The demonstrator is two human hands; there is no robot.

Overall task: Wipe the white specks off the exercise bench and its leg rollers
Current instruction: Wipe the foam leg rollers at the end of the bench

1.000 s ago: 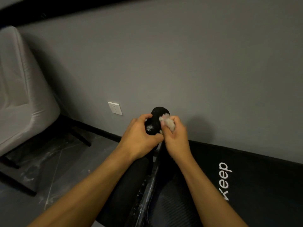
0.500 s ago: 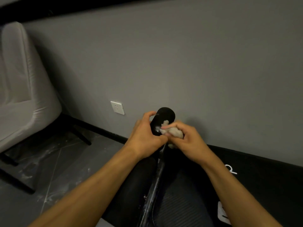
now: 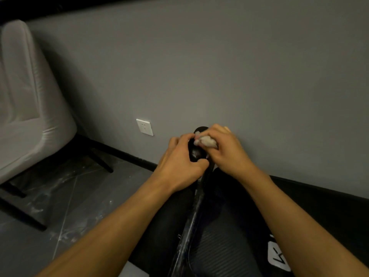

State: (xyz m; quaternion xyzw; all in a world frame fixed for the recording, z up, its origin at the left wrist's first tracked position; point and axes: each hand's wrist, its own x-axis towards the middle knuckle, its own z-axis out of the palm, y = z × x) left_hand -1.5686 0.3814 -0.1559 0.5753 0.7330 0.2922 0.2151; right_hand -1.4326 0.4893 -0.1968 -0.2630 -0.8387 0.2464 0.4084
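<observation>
Your right hand (image 3: 223,151) has climbed from the side of the black foam leg roller (image 3: 196,150) onto its top end, fingers bunched tight around the crumpled white tissue (image 3: 206,141). Your left hand (image 3: 179,164) wraps the roller from the left and steadies it, above the black padded exercise bench (image 3: 225,246). Keep that brace firm, press a clean fold into the white specks (image 3: 194,153), and turn the wad as it loads. A white label (image 3: 278,256) shows on the bench; its lettering can't be read from here.
</observation>
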